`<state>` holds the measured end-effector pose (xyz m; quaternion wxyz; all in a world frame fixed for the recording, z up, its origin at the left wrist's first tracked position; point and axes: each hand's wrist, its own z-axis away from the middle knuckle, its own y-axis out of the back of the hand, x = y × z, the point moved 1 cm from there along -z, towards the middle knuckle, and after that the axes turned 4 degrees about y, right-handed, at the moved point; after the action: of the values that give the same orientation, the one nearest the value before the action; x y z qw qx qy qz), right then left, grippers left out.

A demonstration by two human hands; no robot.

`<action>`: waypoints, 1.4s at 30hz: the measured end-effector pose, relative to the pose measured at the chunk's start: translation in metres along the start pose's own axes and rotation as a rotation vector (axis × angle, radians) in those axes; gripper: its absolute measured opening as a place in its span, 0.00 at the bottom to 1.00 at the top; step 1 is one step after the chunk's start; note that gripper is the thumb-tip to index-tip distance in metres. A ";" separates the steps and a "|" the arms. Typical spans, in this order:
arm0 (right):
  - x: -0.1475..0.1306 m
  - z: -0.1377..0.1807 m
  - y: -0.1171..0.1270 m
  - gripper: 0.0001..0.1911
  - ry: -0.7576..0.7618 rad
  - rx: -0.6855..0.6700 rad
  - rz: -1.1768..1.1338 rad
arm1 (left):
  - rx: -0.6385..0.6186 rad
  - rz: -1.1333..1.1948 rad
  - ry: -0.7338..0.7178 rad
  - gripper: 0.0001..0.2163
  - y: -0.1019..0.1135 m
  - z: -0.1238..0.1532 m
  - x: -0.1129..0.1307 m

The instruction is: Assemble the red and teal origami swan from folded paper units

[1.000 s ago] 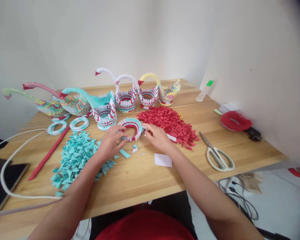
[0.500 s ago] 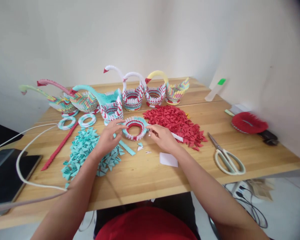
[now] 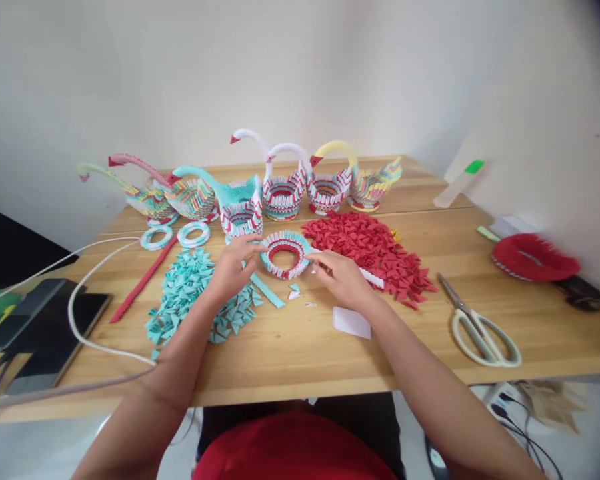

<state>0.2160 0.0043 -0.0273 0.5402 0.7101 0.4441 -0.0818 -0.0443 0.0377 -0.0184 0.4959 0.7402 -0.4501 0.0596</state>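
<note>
A ring of folded paper pieces [image 3: 285, 273] in turquoise, red and white lies on the table between my hands. My left hand [image 3: 236, 267] has its fingers curled against the ring's left edge. From the right, my right hand [image 3: 336, 275] pinches the opposite edge. A heap of turquoise folded pieces [image 3: 183, 287] lies beside and partly behind my left forearm. Beyond my right hand spreads a heap of red folded pieces [image 3: 370, 250]. A few loose pieces [image 3: 294, 293] lie just in front of the ring.
Several paper swans [image 3: 285, 193] line the back. Two paper rings [image 3: 193, 235] and a red strip [image 3: 143, 283] lie left, near a white cable [image 3: 73, 313] and dark device [image 3: 45, 313]. Scissors [image 3: 473, 320], white paper [image 3: 352, 323] and a red paper bowl [image 3: 535, 257] are to the right.
The whole view has shifted, so the table's things appear further right. Both hands stay at the two sides of the ring, with little visible change in their grip.
</note>
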 end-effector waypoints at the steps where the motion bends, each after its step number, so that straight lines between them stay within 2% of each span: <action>1: 0.000 0.000 0.000 0.16 -0.001 0.000 0.001 | 0.001 -0.003 -0.002 0.12 0.000 0.000 0.000; 8: 0.001 -0.001 -0.001 0.16 -0.005 -0.008 0.007 | -0.044 -0.009 -0.048 0.10 0.005 -0.001 0.005; 15: -0.004 0.000 0.004 0.13 -0.031 0.007 -0.033 | -0.175 -0.123 -0.117 0.17 0.003 0.002 0.000; 19: -0.005 0.004 0.012 0.07 -0.057 -0.134 -0.082 | -0.192 -0.224 -0.107 0.20 -0.004 0.003 -0.004; 23: 0.001 0.007 0.013 0.06 -0.017 -0.344 -0.068 | -0.182 -0.261 -0.122 0.15 -0.011 0.003 -0.003; 28: 0.006 0.008 0.010 0.08 0.016 -0.431 -0.054 | -0.164 -0.240 -0.131 0.08 -0.016 0.002 -0.001; 31: -0.003 0.007 0.013 0.08 0.064 -0.390 0.036 | -0.142 -0.205 -0.161 0.08 -0.017 0.002 0.004; 35: -0.023 0.002 0.015 0.08 0.107 -0.169 0.149 | -0.118 -0.170 -0.179 0.05 -0.019 0.003 0.010; 37: -0.032 -0.003 0.011 0.06 0.159 -0.102 0.178 | -0.112 -0.154 -0.190 0.05 -0.022 0.003 0.012; 42: -0.046 -0.019 -0.008 0.09 0.271 -0.172 0.276 | -0.130 -0.125 -0.187 0.07 -0.027 0.002 0.008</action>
<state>0.1757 -0.0048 0.0021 0.5403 0.7199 0.4164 0.1277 -0.0203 0.0334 -0.0337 0.5013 0.7355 -0.4504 -0.0698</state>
